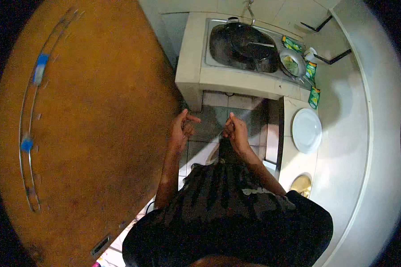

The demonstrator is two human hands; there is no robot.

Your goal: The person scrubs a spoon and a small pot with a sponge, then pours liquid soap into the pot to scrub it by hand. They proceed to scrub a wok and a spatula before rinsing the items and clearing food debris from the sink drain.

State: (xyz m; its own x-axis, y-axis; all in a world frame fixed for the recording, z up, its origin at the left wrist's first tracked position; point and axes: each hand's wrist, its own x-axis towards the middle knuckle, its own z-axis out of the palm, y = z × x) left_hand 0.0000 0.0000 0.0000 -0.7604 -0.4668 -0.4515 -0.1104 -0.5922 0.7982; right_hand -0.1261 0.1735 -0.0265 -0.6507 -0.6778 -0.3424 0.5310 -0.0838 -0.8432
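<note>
My left hand (182, 127) is raised in front of my body beside the brown door, holding nothing. Two of its digits stretch apart while the others curl. My right hand (237, 133) is level with it, a short gap away over the tiled floor. Its fingers are mostly curled in, one tip points up, and I see nothing in them. Neither hand touches anything visible. Beyond them a large black pan (236, 42) sits in the metal sink (208, 55). A small metal bowl (301, 66) with something green inside stands right of it.
The brown door (98, 111) fills the left side, with a long metal handle (26, 120). Green packets (314, 97) lie near the sink's right end. On the right counter are a white plate (306, 130) and a round container (302, 184). Black brackets (334, 57) jut from the wall.
</note>
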